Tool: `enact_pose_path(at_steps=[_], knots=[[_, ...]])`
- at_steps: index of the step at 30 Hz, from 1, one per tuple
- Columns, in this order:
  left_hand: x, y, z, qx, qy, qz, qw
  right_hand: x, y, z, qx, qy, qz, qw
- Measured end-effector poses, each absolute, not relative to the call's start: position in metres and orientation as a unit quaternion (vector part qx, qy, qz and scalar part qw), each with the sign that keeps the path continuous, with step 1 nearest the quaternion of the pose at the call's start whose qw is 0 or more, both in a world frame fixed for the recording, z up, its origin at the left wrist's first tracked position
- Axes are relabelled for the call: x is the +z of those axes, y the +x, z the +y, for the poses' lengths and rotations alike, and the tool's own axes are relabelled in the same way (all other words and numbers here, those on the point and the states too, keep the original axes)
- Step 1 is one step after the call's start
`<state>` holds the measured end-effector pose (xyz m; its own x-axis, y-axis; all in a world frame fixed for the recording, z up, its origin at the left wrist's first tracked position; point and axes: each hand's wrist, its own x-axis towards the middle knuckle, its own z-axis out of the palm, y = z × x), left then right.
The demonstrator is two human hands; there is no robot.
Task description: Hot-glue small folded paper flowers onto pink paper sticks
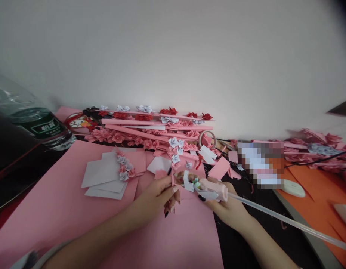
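The one camera sits on the person's head. It looks forward and down, close above the hands (157, 193) near six o'clock, over the bench (237, 243) to the wall (173, 56) at twelve o'clock.

A table (231, 246) is standing against a plain wall (173, 56) and serving as a papercraft area; home or office cannot be determined. Pink sheets (190, 243) are covering it, paper flowers (149, 144) are lying behind, and a tape roll (200, 140) is resting alongside.
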<state>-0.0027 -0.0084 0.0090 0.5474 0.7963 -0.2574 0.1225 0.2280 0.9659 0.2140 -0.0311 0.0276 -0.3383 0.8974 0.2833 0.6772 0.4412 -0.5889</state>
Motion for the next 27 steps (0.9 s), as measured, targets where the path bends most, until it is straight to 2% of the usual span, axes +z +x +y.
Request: enact_pose_path(at_steps=[22, 27], knots=[[0.0095, -0.0028, -0.0092, 0.237, 0.557, 0.405, 0.685, 0.0287, 0.2184, -0.0342, 0.183, -0.497, -0.799, 0.286], [0.0069, -0.0024, -0.0087, 0.248, 0.544, 0.397, 0.696, 0.03, 0.2188, -0.0338, 0.153, -0.495, -0.813, 0.267]])
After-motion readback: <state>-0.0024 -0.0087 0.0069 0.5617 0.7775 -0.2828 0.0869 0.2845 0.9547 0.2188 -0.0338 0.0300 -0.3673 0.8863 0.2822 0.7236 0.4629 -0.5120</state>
